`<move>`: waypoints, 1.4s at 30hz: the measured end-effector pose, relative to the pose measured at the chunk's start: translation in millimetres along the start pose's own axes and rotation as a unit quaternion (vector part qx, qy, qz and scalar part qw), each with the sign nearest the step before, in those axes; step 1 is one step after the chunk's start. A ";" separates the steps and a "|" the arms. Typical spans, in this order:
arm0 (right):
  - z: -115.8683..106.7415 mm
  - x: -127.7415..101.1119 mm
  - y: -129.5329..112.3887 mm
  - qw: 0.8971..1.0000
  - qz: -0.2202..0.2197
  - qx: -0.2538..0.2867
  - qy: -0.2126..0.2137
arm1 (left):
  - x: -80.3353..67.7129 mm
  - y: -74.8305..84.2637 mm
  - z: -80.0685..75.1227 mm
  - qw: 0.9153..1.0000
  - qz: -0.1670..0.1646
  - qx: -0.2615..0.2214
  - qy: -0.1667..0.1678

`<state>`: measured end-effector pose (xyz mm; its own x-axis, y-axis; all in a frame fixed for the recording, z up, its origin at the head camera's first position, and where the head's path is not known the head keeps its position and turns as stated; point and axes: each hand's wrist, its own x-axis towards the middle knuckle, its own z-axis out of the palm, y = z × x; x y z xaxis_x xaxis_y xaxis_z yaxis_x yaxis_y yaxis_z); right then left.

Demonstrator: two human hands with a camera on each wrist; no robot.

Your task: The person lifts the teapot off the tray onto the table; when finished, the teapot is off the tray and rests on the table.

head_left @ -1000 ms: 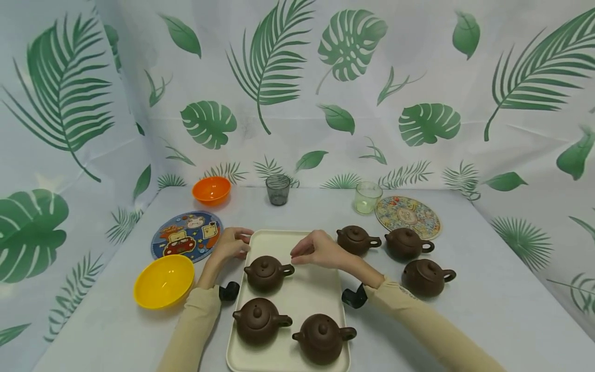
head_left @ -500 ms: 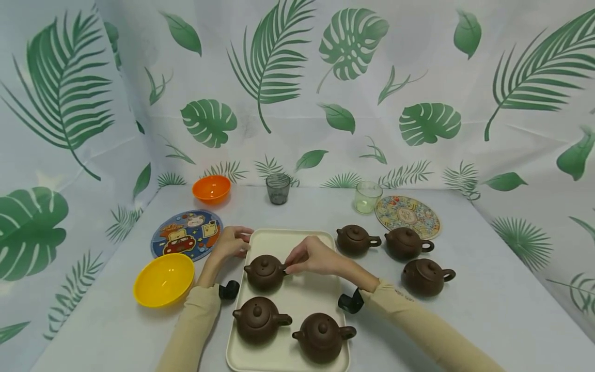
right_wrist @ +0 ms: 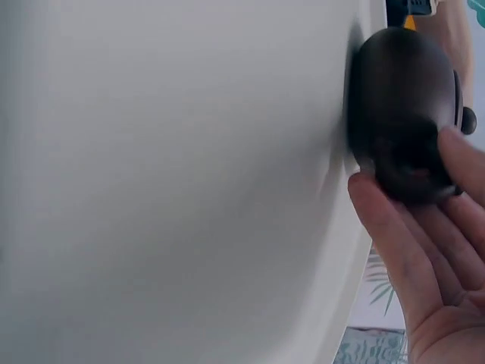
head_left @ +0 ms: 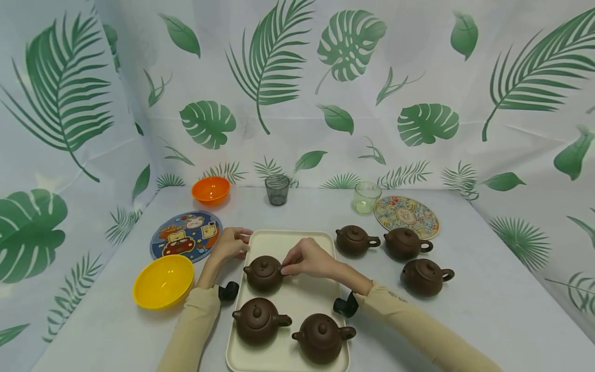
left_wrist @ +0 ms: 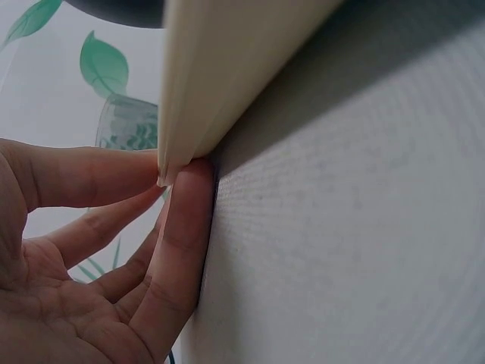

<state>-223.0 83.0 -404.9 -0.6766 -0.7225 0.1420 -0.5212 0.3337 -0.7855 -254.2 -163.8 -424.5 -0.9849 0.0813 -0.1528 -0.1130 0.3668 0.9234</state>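
Note:
A cream tray (head_left: 307, 299) bears three dark brown teapots. My right hand (head_left: 309, 258) pinches the handle of the far-left teapot (head_left: 264, 273) between thumb and fingers. Seen from the right wrist, this teapot (right_wrist: 405, 91) sits by the tray's rim, with the fingers (right_wrist: 394, 235) around its handle. My left hand (head_left: 229, 245) is at the tray's far left corner. In the left wrist view its thumb and index finger pinch the tray's edge (left_wrist: 204, 83). Nearer me on the tray stand a second teapot (head_left: 257, 321) and a third teapot (head_left: 322, 338).
Right of the tray stand three more teapots (head_left: 424, 277). A yellow bowl (head_left: 163, 281) and a blue round mat (head_left: 186, 235) lie on the left. Farther back are an orange bowl (head_left: 210, 190), a grey glass (head_left: 277, 189), a greenish glass (head_left: 366, 197) and a patterned round mat (head_left: 409, 214).
My right hand has moved left and slightly nearer me, from just beside the far-left teapot's handle to gripping it. My left hand stays at the tray's corner.

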 end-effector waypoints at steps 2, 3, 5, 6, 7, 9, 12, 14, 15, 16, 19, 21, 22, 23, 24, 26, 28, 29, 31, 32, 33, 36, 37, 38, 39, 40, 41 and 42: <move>0.9 -0.8 -1.5 1.000 0.001 -0.010 0.009 | -0.2 0.7 0.1 1.000 0.002 0.002 0.001; 1.3 -1.2 -2.4 1.000 0.001 -0.016 0.013 | -0.3 1.0 0.2 1.000 0.002 0.002 0.002; 2.0 -2.4 -4.0 0.999 0.000 -0.026 0.021 | -0.8 1.2 0.1 1.000 0.003 0.004 0.002; 2.0 -3.0 -4.6 0.999 0.003 -0.031 0.025 | -1.2 1.4 0.1 1.000 0.002 0.005 0.002; 1.8 -3.9 -4.9 0.999 0.006 -0.036 0.030 | -1.4 1.4 0.1 1.000 0.001 0.006 0.001; 1.1 -6.0 -5.2 0.998 0.013 -0.042 0.038 | -1.6 1.1 0.1 1.000 0.000 0.006 0.002; -3.5 -10.2 -5.5 0.997 0.027 -0.039 0.054 | -1.1 1.0 0.2 1.000 0.001 0.004 0.002; -9.3 -14.7 -5.9 0.997 0.032 -0.031 0.062 | -0.3 0.7 0.4 1.000 0.000 0.002 0.001; -13.1 -17.1 -5.9 0.997 0.035 -0.027 0.066 | 0.2 0.8 0.5 1.000 -0.001 0.002 0.001; -17.8 -20.2 -6.1 0.997 0.037 -0.025 0.069 | 0.7 0.9 0.5 1.000 -0.002 0.003 0.000; -33.6 -31.2 -6.7 0.996 0.043 -0.026 0.072 | 1.6 0.8 1.0 1.000 -0.006 0.005 0.000; -44.2 -39.5 -6.2 0.996 0.047 -0.024 0.075 | 1.2 0.5 1.0 1.000 -0.006 0.005 0.000; -49.3 -44.1 -5.9 0.996 0.048 -0.021 0.078 | 0.7 0.4 1.1 1.000 -0.005 0.004 0.000; -54.0 -48.9 -5.2 0.995 0.050 -0.016 0.079 | 0.2 0.4 1.0 1.000 -0.005 0.003 0.000; -58.6 -54.1 -4.3 0.995 0.050 -0.009 0.081 | -0.2 0.3 1.0 1.000 -0.005 0.002 0.000; -66.7 -64.5 -2.1 0.995 0.049 0.000 0.084 | -1.0 0.4 0.9 1.000 -0.004 0.001 -0.001; -73.9 -75.5 0.6 0.995 0.051 0.001 0.086 | -1.4 0.3 1.3 1.000 -0.005 0.000 0.000; -77.1 -80.9 2.1 0.995 0.050 -0.002 0.087 | -1.3 0.0 1.4 1.000 -0.006 -0.001 0.000; -82.6 -91.7 5.6 0.994 0.051 -0.015 0.091 | -1.4 -0.5 1.8 1.000 -0.006 -0.002 0.000; -85.1 -96.8 7.8 0.994 0.051 -0.023 0.094 | -1.3 -0.7 2.0 1.000 -0.006 -0.003 0.001; -87.5 -101.8 10.0 0.993 0.054 -0.031 0.097 | -1.3 -0.9 2.1 1.000 -0.006 -0.005 0.000; -94.1 -116.0 16.8 0.991 0.062 -0.047 0.109 | -1.4 -1.1 2.3 1.000 -0.006 -0.008 -0.004; -96.0 -120.1 19.2 0.990 0.066 -0.052 0.114 | -1.3 -1.0 2.1 1.000 -0.005 -0.009 -0.005; -97.9 -124.2 21.5 0.989 0.068 -0.056 0.119 | -1.2 -0.9 1.9 1.000 -0.005 -0.009 -0.005; -99.5 -127.9 24.1 0.988 0.072 -0.060 0.123 | -1.2 -0.7 1.7 1.000 -0.004 -0.008 -0.006; -100.9 -131.4 26.4 0.987 0.076 -0.061 0.127 | -1.1 -0.6 1.4 1.000 -0.003 -0.008 -0.005; -102.3 -134.5 28.4 0.987 0.078 -0.062 0.130 | -0.9 -0.4 1.2 1.000 -0.003 -0.007 -0.005; -103.3 -137.5 30.3 0.986 0.083 -0.062 0.133 | -0.9 0.0 1.1 1.000 -0.003 -0.008 -0.004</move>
<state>-199.5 255.0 -386.0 -0.8621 -0.4725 0.1830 -0.4396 0.5178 -0.7339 -253.2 -162.8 -424.8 -0.9831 0.0871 -0.1610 -0.1207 0.3529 0.9279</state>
